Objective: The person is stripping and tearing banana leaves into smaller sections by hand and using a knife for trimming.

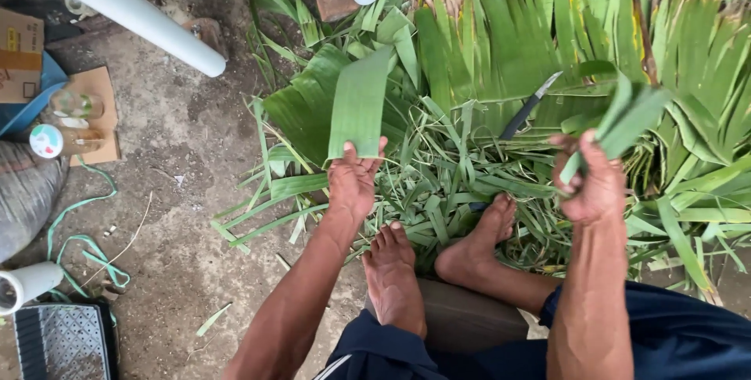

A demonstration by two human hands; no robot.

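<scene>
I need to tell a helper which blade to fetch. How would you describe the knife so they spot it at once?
Start at the big heap of green leaves on the ground. Just above the right hand, which also grips folded leaf strips, a knife slants up to the right. Its dark, narrow, straight blade with a pale tip stands out against the green.

left hand (353, 179) fingers spread forward, right hand (592, 181) fisted

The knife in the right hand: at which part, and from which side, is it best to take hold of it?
The knife is best gripped at its handle end, the low end inside the right hand, coming from below, from the person's side. The thin blade points up and left over the green leaves, so that end is probably sharp and bare. The handle itself is hidden by fingers and leaf strips.
</scene>
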